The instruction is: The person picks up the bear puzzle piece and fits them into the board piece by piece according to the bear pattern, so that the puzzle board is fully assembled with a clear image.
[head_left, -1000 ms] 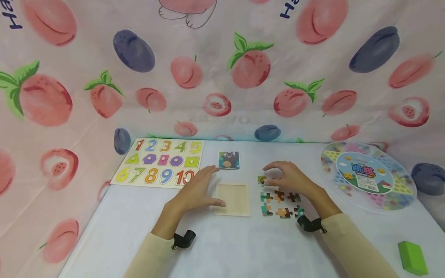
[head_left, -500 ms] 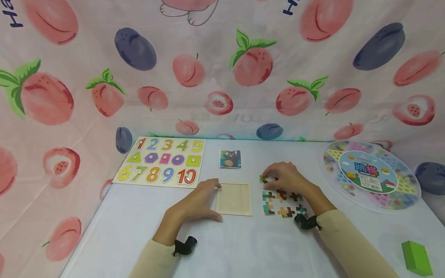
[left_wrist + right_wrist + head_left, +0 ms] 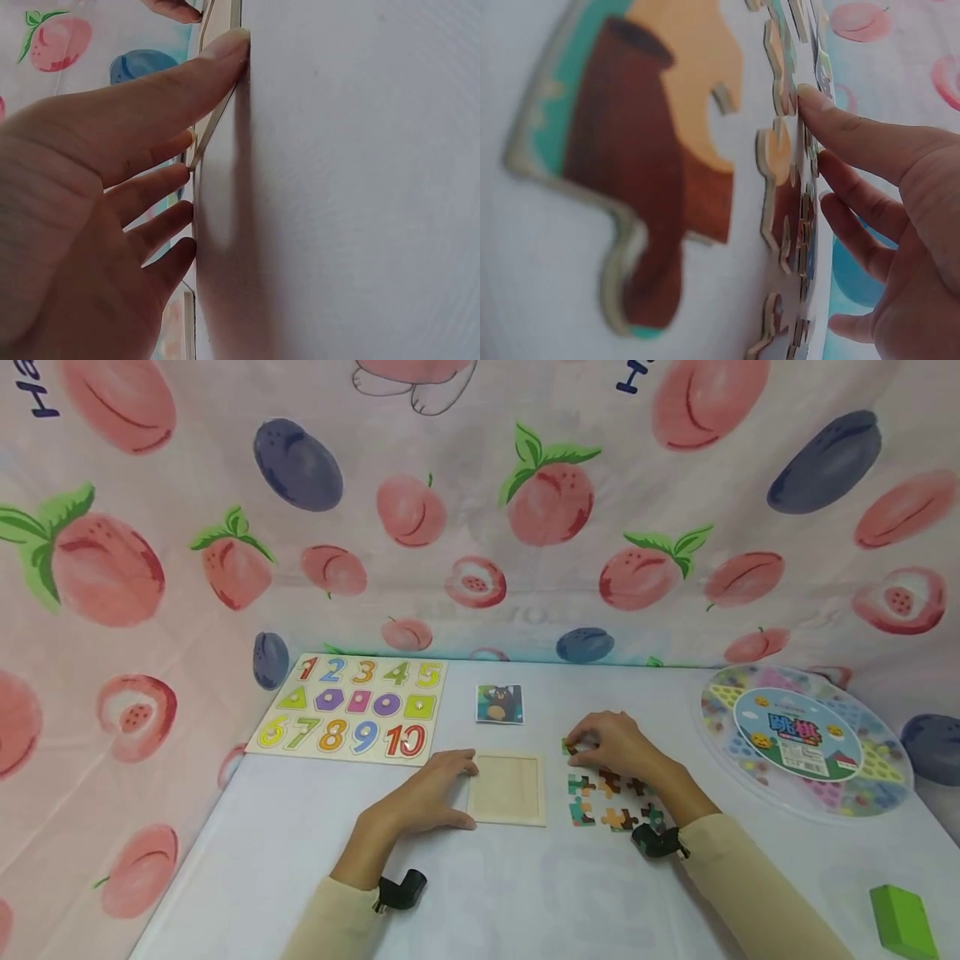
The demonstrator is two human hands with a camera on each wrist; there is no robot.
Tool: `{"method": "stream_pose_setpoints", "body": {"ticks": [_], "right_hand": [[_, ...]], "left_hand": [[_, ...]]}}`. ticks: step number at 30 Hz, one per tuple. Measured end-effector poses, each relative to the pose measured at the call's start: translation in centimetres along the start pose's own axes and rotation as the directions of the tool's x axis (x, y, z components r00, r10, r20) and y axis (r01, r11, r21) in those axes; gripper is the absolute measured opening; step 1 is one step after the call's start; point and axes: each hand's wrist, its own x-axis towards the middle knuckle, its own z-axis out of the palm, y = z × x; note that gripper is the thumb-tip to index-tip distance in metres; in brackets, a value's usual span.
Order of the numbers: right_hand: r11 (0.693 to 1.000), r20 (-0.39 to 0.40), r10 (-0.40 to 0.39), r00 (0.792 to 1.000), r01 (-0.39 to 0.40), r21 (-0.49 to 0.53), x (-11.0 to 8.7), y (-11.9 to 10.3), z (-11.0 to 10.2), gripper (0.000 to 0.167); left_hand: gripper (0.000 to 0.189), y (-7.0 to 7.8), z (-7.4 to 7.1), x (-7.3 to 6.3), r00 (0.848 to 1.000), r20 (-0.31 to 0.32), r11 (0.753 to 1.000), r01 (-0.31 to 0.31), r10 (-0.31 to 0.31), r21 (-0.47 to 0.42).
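Observation:
In the head view, my left hand (image 3: 423, 797) is at the left side of a shallow square wooden tray (image 3: 507, 789), its thumb and index fingertips at the tray's left edge. The left wrist view shows the thumb (image 3: 217, 56) against the tray's rim, the other fingers extended. My right hand (image 3: 618, 747) pinches a puzzle piece (image 3: 567, 747) at the upper left of the loose pieces, which is mostly hidden by the fingers. Below it lie several brown, orange and green puzzle pieces (image 3: 618, 818) on the white table.
Behind the tray lies a small bear picture card (image 3: 499, 704). A number and shape board (image 3: 348, 708) is at the back left. A round board game package (image 3: 806, 739) lies at the right, a green block (image 3: 902, 920) at the front right. A fruit-print cloth (image 3: 480, 510) hangs behind.
My left hand has drawn back from over the tray to its left edge. The right hand's thumb and fingers have closed in on the upper left puzzle piece.

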Motion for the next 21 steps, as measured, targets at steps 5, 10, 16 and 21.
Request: {"method": "stream_pose_setpoints", "body": {"ticks": [5,10,16,21], "right_hand": [[1.0,0.011,0.015,1.0,-0.015,-0.01,-0.1,0.0,0.0,0.025],[1.0,0.002,-0.011,1.0,0.011,-0.029,-0.1,-0.3,-0.2,0.025],[0.992,-0.006,-0.08,0.997,0.08,0.096,-0.1,-1.4,-1.2,0.021],[0.959,0.021,-0.1,0.995,0.091,0.267,0.3,-2.3,-1.5,0.021]], "left_hand": [[0.067,0.1,0.1,0.0,1.0,0.01,1.0,0.0,0.001,-0.029],[0.069,0.2,-0.1,-0.1,1.0,0.026,1.0,0.018,-0.017,-0.015],[0.068,0.1,-0.4,0.0,0.999,0.04,1.0,0.016,-0.015,-0.017],[0.067,0.0,-0.5,0.0,0.999,0.05,1.0,0.019,-0.018,-0.024]]}}
